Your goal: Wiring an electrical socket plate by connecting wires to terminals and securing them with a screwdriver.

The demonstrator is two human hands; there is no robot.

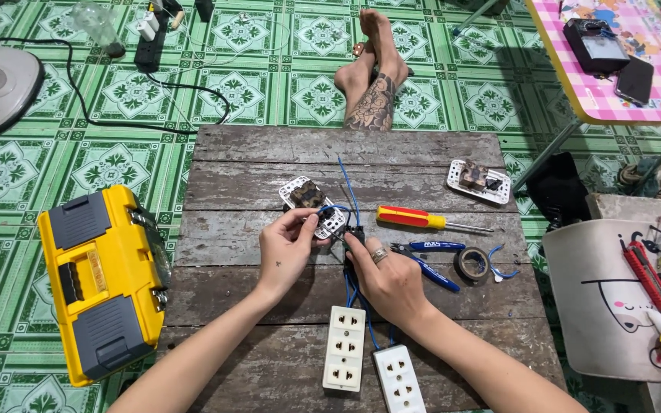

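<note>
Both hands (288, 248) (384, 275) hide, seemingly, a black part (355, 233) on blue wires (348, 187).

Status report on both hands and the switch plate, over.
Left hand grips switch plate. Right hand pinches blue wires at it. Screwdriver, pliers alongside, not obstructing.

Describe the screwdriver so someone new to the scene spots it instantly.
Start at the weathered grey wooden board on the green tiled floor. Just right of the two hands, beyond the right hand, lies the red-and-yellow-handled screwdriver, flat, its metal shaft pointing right. The blue-handled pliers below it are its nearest neighbour; only the screwdriver is red and yellow.
</note>
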